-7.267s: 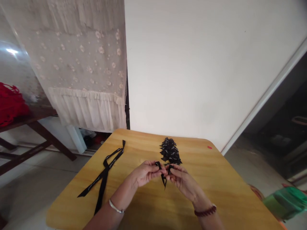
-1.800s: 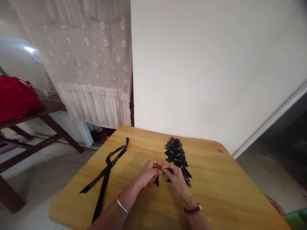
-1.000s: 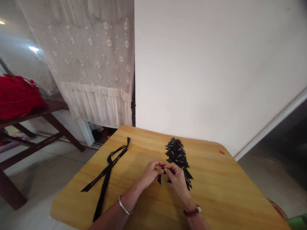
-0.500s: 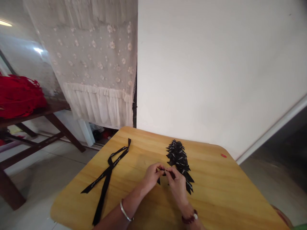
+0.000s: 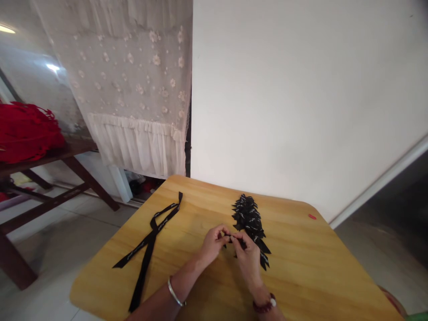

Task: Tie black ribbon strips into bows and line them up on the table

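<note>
My left hand (image 5: 214,244) and my right hand (image 5: 248,255) meet over the middle of a wooden table (image 5: 301,272). Both pinch a small piece of black ribbon (image 5: 228,238) between fingertips; most of it is hidden by the fingers. Just beyond and to the right of my right hand lies a row of finished black ribbon bows (image 5: 249,218), overlapping one another. Long strips of black printed ribbon (image 5: 150,238) lie on the table's left side, apart from my hands.
A small red bit (image 5: 312,217) lies near the table's far right edge. A white wall stands behind the table. A lace curtain (image 5: 133,89) hangs at the left, and a dark wooden bench holds red fabric (image 5: 26,136).
Over the frames my hands kept working the ribbon piece close together and sank lower, towards the bows. The hanging ribbon tail seen earlier no longer shows. The camera drifted slightly.
</note>
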Tool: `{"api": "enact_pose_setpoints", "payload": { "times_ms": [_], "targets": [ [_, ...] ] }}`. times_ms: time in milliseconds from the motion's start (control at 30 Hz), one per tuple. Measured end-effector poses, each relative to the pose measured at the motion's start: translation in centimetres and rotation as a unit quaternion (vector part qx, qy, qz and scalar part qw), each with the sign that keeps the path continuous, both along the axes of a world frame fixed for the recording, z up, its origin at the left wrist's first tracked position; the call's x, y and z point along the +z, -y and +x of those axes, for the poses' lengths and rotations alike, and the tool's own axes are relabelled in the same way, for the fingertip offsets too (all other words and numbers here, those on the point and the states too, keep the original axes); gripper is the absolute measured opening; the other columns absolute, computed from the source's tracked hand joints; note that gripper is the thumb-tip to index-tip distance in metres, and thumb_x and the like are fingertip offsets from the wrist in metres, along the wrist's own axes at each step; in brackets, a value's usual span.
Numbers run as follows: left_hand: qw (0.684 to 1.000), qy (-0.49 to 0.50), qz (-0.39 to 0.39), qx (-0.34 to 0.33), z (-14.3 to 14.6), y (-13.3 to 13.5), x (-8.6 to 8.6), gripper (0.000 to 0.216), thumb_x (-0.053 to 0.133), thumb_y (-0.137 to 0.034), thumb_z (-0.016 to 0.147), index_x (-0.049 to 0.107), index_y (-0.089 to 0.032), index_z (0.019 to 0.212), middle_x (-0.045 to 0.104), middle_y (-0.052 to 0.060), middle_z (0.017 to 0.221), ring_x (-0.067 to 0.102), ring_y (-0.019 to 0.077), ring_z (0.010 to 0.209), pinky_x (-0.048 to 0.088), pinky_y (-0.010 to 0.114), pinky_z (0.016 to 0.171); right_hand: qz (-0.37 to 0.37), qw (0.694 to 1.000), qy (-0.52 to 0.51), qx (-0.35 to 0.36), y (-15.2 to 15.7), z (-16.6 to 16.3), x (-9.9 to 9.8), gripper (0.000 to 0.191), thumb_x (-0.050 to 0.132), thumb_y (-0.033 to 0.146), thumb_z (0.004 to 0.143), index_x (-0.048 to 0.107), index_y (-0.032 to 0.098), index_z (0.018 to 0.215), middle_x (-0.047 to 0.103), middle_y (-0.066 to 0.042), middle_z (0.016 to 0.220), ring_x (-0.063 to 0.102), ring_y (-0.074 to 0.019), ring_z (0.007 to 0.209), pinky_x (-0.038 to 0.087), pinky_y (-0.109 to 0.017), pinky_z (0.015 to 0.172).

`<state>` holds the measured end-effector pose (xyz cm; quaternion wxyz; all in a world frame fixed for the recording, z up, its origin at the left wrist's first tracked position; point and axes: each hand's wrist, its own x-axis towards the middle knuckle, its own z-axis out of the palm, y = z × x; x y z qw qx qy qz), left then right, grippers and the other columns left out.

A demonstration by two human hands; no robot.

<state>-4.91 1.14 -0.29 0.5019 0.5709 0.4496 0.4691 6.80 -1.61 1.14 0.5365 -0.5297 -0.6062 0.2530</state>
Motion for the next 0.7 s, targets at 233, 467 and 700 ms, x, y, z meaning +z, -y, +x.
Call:
{"api": "enact_pose_setpoints", "payload": {
  "times_ms": [233, 467, 700],
  "targets": [
    [1.000, 0.009, -0.024, 0.003, 0.1, 0.1, 0.3, 0.007, 0.052, -0.022, 0.061, 0.049, -0.017, 0.064, 0.036, -0.009, 0.041, 0.028, 0.0054, 0.035, 0.020, 0.019, 0.039, -0.015, 1.000, -0.014, 0.012, -0.3, 0.1, -0.4, 0.015, 0.052, 0.029, 0.072, 0.059, 0.016, 0.068, 0.061, -0.003, 0.065, 0.055, -0.0164, 0.061, 0.043, -0.025, 0.058],
    [0.999, 0.031, -0.028, -0.019, 0.2, 0.1, -0.2, 0.001, 0.047, -0.018, 0.061, 0.046, -0.018, 0.062, 0.039, -0.008, 0.044, 0.032, 0.0055, 0.034, 0.024, 0.019, 0.036, 0.052, 0.992, 0.106, 0.034, -0.4, 0.5, -0.9, 0.014, 0.046, 0.025, 0.078, 0.057, 0.018, 0.072, 0.059, -0.004, 0.070, 0.054, -0.0167, 0.066, 0.042, -0.027, 0.062],
    [0.998, -0.051, 0.029, 0.010, 0.5, 0.7, 0.2, 0.009, 0.042, -0.011, 0.061, 0.049, -0.017, 0.059, 0.041, -0.005, 0.048, 0.037, 0.0078, 0.044, 0.028, 0.020, 0.044, 0.102, 0.982, 0.160, 0.018, -0.2, 0.1, -1.5, 0.018, 0.040, 0.021, 0.081, 0.054, 0.018, 0.071, 0.055, -0.003, 0.066, 0.051, -0.0160, 0.061, 0.041, -0.027, 0.057]
  ]
}}
